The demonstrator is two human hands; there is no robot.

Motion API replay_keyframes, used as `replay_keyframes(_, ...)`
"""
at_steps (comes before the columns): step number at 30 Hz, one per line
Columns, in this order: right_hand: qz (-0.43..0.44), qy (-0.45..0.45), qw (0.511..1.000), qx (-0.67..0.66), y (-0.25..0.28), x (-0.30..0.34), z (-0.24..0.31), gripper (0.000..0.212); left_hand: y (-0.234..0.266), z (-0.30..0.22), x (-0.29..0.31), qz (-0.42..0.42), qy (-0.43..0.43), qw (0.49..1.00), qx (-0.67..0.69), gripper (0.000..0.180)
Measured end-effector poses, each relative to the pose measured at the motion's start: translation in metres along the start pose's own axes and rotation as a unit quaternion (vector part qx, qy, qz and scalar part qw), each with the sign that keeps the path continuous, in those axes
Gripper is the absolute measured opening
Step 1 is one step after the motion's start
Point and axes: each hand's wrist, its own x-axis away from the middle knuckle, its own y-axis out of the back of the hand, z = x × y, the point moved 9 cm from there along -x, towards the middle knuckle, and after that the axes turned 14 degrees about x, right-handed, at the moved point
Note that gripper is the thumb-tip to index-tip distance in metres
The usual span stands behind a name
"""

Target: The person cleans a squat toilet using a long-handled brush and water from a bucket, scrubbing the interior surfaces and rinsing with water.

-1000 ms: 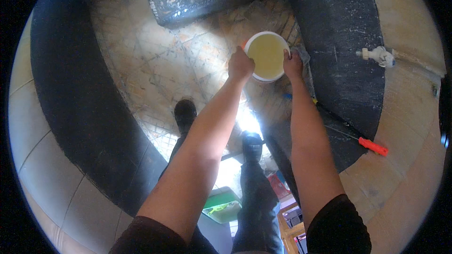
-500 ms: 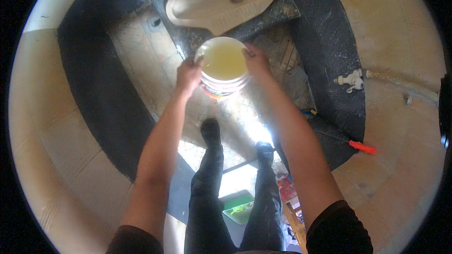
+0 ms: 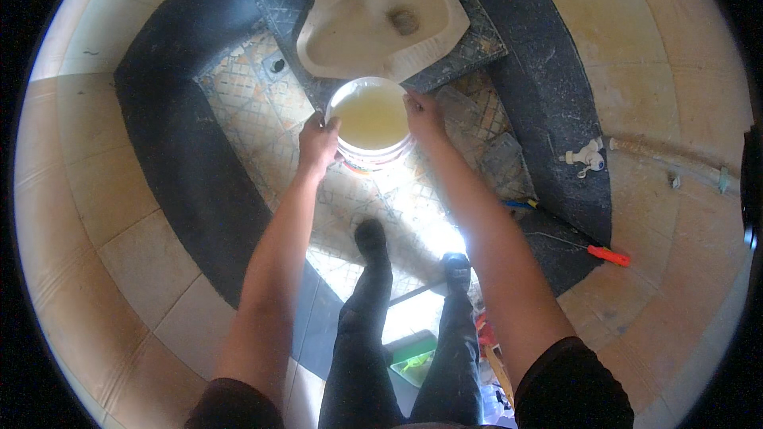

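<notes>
Out in front of me I hold a white plastic bucket (image 3: 373,160) with coloured print on its side. Cloudy yellowish liquid (image 3: 369,117) fills much of it. My left hand (image 3: 319,143) is closed on the bucket's left rim, thumb over the edge. Closed on the right rim is my right hand (image 3: 424,117). Just beyond the bucket, a beige squat toilet (image 3: 350,20) is set in a raised dark platform (image 3: 469,52). The bucket's far rim overlaps the toilet's near edge in the picture.
A drain hole (image 3: 276,66) lies in the tiled floor at left. On the right wall are a white tap (image 3: 588,157) and a pipe (image 3: 675,160). A tool with an orange-red handle (image 3: 610,256) leans at right. Behind my feet sits a green-and-white tray (image 3: 413,356).
The view has tilted up, so more of the toilet shows. Both hands have carried the bucket slightly forward toward the toilet, keeping their hold on its rim.
</notes>
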Motion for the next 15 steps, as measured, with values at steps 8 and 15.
replay_keyframes(8, 0.006, -0.065, 0.998, 0.014, 0.031, 0.068, -0.010, 0.034, 0.004, 0.045, 0.051, -0.013, 0.027, 0.998, -0.048, 0.035)
replay_keyframes(15, 0.151, -0.074, 0.944, 0.284, 0.027, 0.009, -0.066, 0.031, -0.066, -0.018, 0.025, 0.101, 0.082, 0.991, 0.005, 0.026)
